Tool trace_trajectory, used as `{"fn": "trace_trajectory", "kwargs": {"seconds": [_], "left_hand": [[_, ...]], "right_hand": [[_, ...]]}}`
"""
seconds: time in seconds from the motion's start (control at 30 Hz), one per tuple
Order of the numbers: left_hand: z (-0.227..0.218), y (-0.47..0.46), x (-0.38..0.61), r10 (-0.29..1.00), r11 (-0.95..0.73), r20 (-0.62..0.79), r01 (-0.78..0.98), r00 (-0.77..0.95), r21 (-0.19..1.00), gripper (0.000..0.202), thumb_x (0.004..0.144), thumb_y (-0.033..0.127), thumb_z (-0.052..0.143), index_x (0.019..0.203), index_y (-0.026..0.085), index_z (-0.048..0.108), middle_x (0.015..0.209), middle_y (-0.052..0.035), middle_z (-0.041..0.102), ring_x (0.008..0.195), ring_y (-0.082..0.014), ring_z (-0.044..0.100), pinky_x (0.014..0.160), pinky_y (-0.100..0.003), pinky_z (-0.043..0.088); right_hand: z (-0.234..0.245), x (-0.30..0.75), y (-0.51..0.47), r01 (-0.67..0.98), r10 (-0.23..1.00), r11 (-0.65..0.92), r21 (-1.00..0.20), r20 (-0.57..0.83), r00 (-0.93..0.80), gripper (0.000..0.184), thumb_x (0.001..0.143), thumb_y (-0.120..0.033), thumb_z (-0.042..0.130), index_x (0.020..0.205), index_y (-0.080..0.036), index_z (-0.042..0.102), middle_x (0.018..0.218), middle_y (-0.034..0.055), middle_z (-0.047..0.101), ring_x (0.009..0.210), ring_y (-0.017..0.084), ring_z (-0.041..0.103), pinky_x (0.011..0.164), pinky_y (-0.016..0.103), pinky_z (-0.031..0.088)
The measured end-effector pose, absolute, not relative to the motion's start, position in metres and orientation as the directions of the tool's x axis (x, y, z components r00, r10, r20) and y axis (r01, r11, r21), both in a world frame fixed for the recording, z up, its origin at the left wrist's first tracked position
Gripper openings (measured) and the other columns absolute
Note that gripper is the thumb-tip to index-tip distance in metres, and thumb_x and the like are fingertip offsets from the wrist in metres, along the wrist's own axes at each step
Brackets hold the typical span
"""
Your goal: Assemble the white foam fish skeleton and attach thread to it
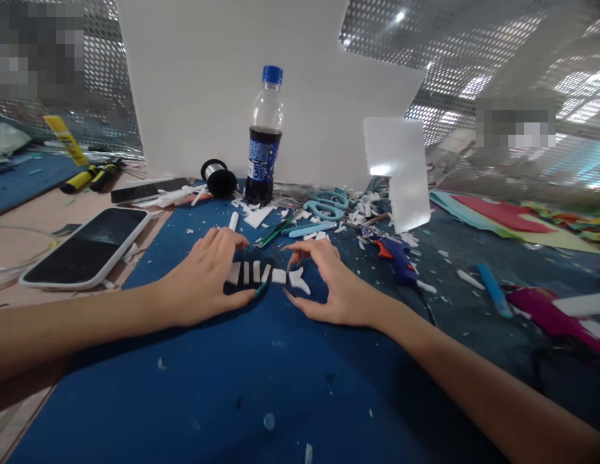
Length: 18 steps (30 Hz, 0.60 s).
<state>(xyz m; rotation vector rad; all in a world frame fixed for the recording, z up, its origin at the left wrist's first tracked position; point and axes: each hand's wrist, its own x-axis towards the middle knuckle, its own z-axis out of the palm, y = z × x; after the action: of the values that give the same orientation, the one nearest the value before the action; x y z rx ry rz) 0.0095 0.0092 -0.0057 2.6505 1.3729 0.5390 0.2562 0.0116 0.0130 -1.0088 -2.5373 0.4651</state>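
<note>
A row of small white foam pieces [256,272] lies on the blue mat [222,386], between my two hands. At its right end is a forked, tail-shaped white piece [300,281], beside a small white rectangle [279,276]. My left hand [205,274] rests at the left end of the row, thumb and fingers apart around the pieces there, partly hiding the leftmost one. My right hand [331,283] curves around the tail piece with thumb and forefinger spread. Nothing shows gripped in either hand.
Behind the hands stand a cola bottle [263,145] and a wire spool [218,178], with blue scissors [323,206], a cutter [313,229] and white scraps around. A phone [89,248] lies left. On the right are a blue glue gun [397,260] and a magenta one [553,312].
</note>
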Motion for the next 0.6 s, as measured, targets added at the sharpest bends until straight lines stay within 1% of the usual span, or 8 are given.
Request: {"fn": "trace_trajectory", "kwargs": {"seconds": [0.13,0.27,0.4,0.5,0.6], "left_hand": [[-0.0013,0.0061,0.0103,0.797,-0.602,0.243,0.756,0.553,0.255,0.048,0.077,0.046,0.053,0.110,0.019,0.031,0.116,-0.0116,0.041,0.106,-0.0286,0.036,0.087,-0.049,0.038],[-0.0003,0.0060,0.0087,0.786,-0.618,0.240,0.731,0.569,0.290,0.052,0.074,0.045,0.055,0.113,0.019,0.031,0.118,-0.0116,0.041,0.108,-0.0297,0.033,0.087,-0.050,0.036],[-0.0003,0.0072,0.0079,0.801,-0.597,0.217,0.726,0.557,0.342,0.054,0.074,0.043,0.055,0.116,0.019,0.032,0.119,-0.0117,0.040,0.113,-0.0313,0.031,0.091,-0.052,0.034],[0.0009,0.0077,0.0089,0.804,-0.592,0.202,0.720,0.559,0.363,0.050,0.075,0.042,0.053,0.116,0.018,0.034,0.117,-0.0113,0.042,0.113,-0.0316,0.033,0.093,-0.052,0.033],[0.0008,0.0083,0.0095,0.793,-0.605,0.210,0.703,0.572,0.373,0.044,0.077,0.040,0.051,0.113,0.019,0.036,0.114,-0.0103,0.046,0.110,-0.0300,0.038,0.092,-0.051,0.036]], "right_hand": [[0.0127,0.2542,0.0113,0.583,0.702,0.699,-0.413,0.245,-0.668,0.056,0.078,-0.030,0.058,0.127,-0.021,0.032,0.109,0.0098,0.052,0.103,0.026,0.044,0.092,0.045,0.036],[0.0108,0.2536,0.0118,0.595,0.708,0.700,-0.395,0.271,-0.653,0.055,0.077,-0.029,0.058,0.126,-0.020,0.034,0.110,0.0105,0.050,0.104,0.027,0.044,0.095,0.047,0.034],[0.0078,0.2529,0.0115,0.608,0.737,0.665,-0.434,0.249,-0.629,0.057,0.077,-0.029,0.059,0.127,-0.021,0.033,0.116,0.0116,0.047,0.109,0.027,0.043,0.096,0.047,0.037],[0.0059,0.2510,0.0109,0.601,0.756,0.638,-0.481,0.241,-0.609,0.056,0.078,-0.029,0.059,0.128,-0.022,0.032,0.117,0.0110,0.047,0.109,0.026,0.044,0.097,0.047,0.038],[0.0055,0.2481,0.0098,0.606,0.770,0.619,-0.500,0.234,-0.593,0.053,0.080,-0.029,0.057,0.126,-0.022,0.033,0.116,0.0104,0.048,0.109,0.026,0.045,0.095,0.046,0.039]]}}
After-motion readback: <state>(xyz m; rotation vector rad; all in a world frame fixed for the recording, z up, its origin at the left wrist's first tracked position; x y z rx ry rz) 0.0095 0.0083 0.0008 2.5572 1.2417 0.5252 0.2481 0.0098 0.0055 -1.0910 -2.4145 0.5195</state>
